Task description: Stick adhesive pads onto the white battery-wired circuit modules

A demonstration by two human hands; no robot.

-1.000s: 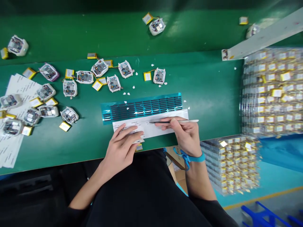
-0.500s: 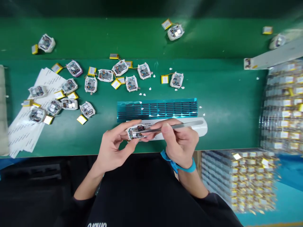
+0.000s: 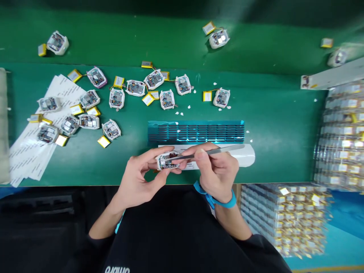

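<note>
Between the fingers and thumb of my left hand [image 3: 143, 176] is a white watch case [image 3: 159, 162], its inside with a circuit board facing up. My right hand [image 3: 217, 168], with a blue band at the wrist, is closed around metal tweezers [image 3: 218, 150]. The tweezers slant left, and their tips reach into the case over the board. Whether the tips pinch anything is too small to tell. Under my hands lies a white printed sheet [image 3: 246, 154], partly covered. Just beyond it is a blue strip sheet [image 3: 196, 131] with dark bars.
Several open watch cases [image 3: 167, 99] with yellow-edged batteries [image 3: 104, 141] wired to them lie at the left and back. White paper sheets [image 3: 31, 159] sit under some. Stacked clear trays [image 3: 284, 220] of batteries stand at the right. A white bar [image 3: 330, 76] juts in at the back right.
The view has shifted slightly, so the bench things appear further right. The watch case has moved a little right, with the tweezers' tips still inside it. Both hands keep their hold.
</note>
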